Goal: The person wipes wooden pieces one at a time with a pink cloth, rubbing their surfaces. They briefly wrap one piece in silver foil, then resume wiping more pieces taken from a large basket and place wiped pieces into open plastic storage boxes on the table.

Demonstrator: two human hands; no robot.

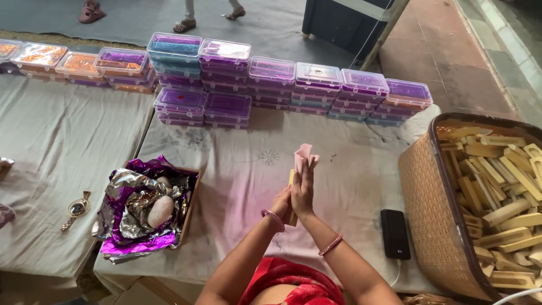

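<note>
Head view shows our two hands raised together over the cloth-covered table (pixel 254 169), palms pressed against each other. Our left hand (pixel 281 203) and right hand (pixel 303 189) both close flat on a pale wooden stick (pixel 292 179) held upright between them — its edge shows at the left of the palms. A pink folded cloth (pixel 305 156) sticks up above the fingertips, clamped there too. Each wrist wears a pink bangle (pixel 274 219).

Just right of our forearm lies a black phone (pixel 394 233) with a white cable at its near end. Further right stands a woven tan basket (pixel 429 214) heaped with more pale wooden pieces (pixel 497 186). To the left sits a shallow box lined with crumpled purple and silver foil (pixel 141 214), a whitish rounded lump (pixel 161 210) lying in it. On the neighbouring table, well apart, rests a wristwatch (pixel 77 208).

Along the far edge of both tables run stacks of clear plastic boxes (pixel 271 79) — mostly purple inside, some orange and blue. Beyond them, on the grey floor, we see the sandalled feet of other people (pixel 186 24).
</note>
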